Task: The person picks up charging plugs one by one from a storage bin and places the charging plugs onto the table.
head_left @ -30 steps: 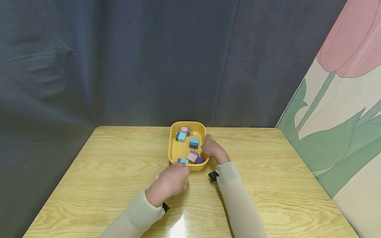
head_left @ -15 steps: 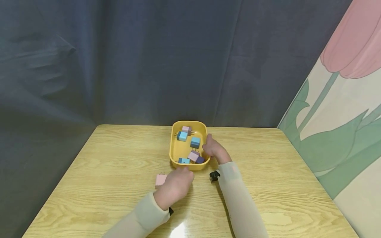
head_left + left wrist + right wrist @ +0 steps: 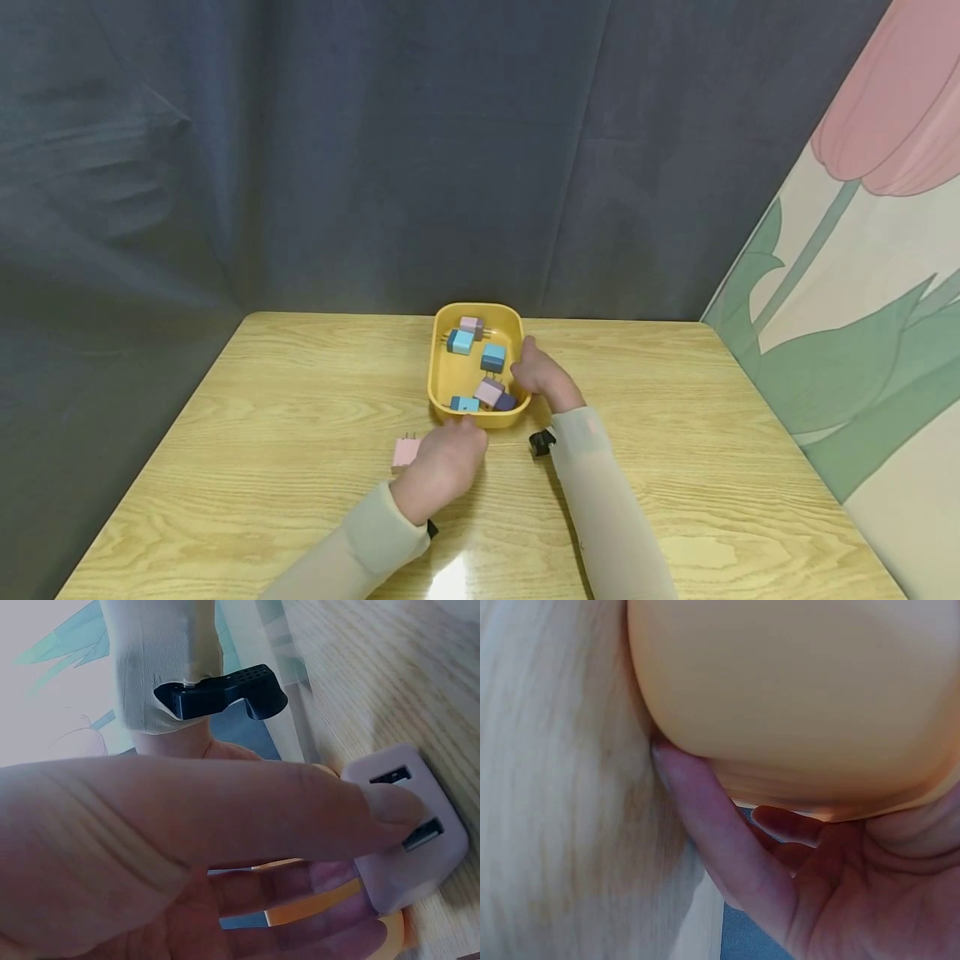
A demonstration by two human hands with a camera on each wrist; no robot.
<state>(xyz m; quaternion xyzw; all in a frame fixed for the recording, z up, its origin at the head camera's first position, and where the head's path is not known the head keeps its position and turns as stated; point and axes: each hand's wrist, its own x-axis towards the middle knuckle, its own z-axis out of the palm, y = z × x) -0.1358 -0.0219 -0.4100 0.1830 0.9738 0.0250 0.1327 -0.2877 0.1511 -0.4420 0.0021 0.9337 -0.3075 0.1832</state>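
A yellow bin (image 3: 437, 379) stands at the table's far edge with several two-tone chargers in it, blue ones (image 3: 492, 358) and lilac ones (image 3: 489, 392). My right hand (image 3: 546, 379) grips the bin's right side; in the right wrist view a digit (image 3: 712, 817) lies along its lower outer wall. In front of the bin is my left hand (image 3: 442, 467). Its thumb (image 3: 322, 810) crosses the ports of a pale pink charger (image 3: 442, 855), and its fingertips reach behind that charger, which the hand hides in the head view. Another pink charger (image 3: 406, 452) lies on the table left of this hand.
The wooden table (image 3: 300, 433) reaches back to a dark blue curtain (image 3: 412, 167). A wall with a painted tulip (image 3: 885, 100) borders it on the right. Black wrist cameras (image 3: 542, 442) sit at both sleeves.
My left hand has shifted a little to the right, bringing the pink charger on its left into fuller view. The right hand stays at the bin.
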